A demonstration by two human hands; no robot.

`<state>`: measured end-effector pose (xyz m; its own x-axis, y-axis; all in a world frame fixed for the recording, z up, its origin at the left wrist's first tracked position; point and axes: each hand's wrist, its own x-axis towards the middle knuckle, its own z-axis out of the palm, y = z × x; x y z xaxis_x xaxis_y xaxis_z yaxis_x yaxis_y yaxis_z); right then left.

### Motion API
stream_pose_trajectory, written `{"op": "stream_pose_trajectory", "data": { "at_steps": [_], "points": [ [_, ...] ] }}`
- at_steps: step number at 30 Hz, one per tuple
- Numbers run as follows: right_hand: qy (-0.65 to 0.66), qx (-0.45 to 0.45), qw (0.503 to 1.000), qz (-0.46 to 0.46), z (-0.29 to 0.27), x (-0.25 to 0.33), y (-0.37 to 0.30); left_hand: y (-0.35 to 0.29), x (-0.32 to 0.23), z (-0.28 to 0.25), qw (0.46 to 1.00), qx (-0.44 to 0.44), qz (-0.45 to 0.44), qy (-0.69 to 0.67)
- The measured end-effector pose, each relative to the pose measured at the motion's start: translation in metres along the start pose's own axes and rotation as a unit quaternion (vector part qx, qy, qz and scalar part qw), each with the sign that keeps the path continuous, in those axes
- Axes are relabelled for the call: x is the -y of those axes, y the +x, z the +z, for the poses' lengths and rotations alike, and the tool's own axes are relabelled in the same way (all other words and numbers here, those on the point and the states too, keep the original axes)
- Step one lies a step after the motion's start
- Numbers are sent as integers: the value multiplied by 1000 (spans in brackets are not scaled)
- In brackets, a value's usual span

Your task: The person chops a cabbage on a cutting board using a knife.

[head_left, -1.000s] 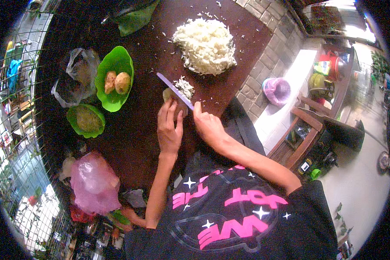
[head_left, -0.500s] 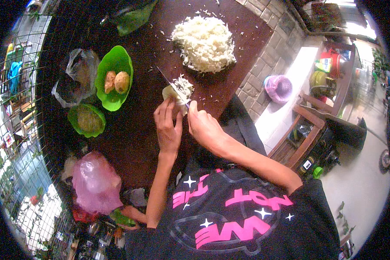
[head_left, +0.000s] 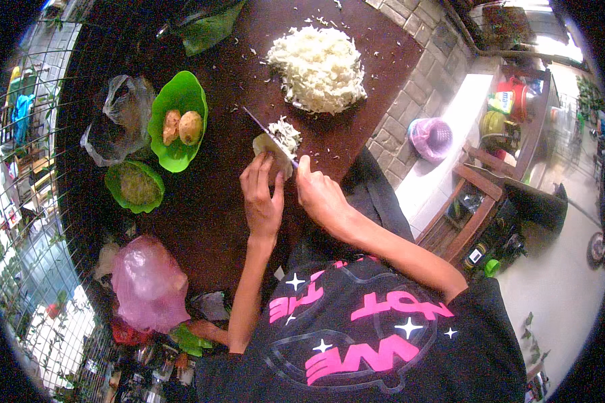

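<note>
On the dark brown table [head_left: 208, 225], my left hand [head_left: 262, 195] presses its bent fingers onto a pale, whitish piece of vegetable [head_left: 280, 163]; its kind I cannot tell. My right hand [head_left: 320, 199] is closed round the handle of a knife [head_left: 257, 121], whose thin blade slants to the far left across the vegetable's far edge. Fine white shreds [head_left: 286, 134] lie against the blade's far side. Beyond them rises a large heap of shredded white vegetable [head_left: 318, 70], with stray bits scattered round it.
Left of my hands are a green bowl with two brownish lumps [head_left: 157, 134], a smaller green bowl [head_left: 117, 195] and a clear plastic bag [head_left: 101, 144]. Nearer sits a pink bag [head_left: 148, 282]; another person's hand [head_left: 208, 331] is beside something green. A dark green object [head_left: 212, 33] lies at the far edge.
My right hand and the knife have shifted slightly, the handle end moving a little right. My left hand stays on the vegetable. The other person's hand near the pink bag has moved slightly.
</note>
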<state>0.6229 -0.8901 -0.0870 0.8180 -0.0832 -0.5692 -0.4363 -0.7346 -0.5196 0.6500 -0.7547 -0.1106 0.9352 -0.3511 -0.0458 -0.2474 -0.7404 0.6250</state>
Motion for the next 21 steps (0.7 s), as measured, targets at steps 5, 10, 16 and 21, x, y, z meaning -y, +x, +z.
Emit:
{"op": "stream_pose_trajectory", "data": {
  "at_steps": [5,10,16,21],
  "points": [
    [-28,9,1000,-6,-5,2,-4,1,2,2,1000,-7,-3,7],
    [-74,-14,997,-19,0,-16,-1,1,0,3,1000,-1,1,3],
    [-89,-6,996,-26,4,-14,1,0,-4,1,1000,-4,-4,4],
    [-79,-28,995,-45,-23,-3,5,-3,-1,-1,1000,-25,3,-15]
  ]
}}
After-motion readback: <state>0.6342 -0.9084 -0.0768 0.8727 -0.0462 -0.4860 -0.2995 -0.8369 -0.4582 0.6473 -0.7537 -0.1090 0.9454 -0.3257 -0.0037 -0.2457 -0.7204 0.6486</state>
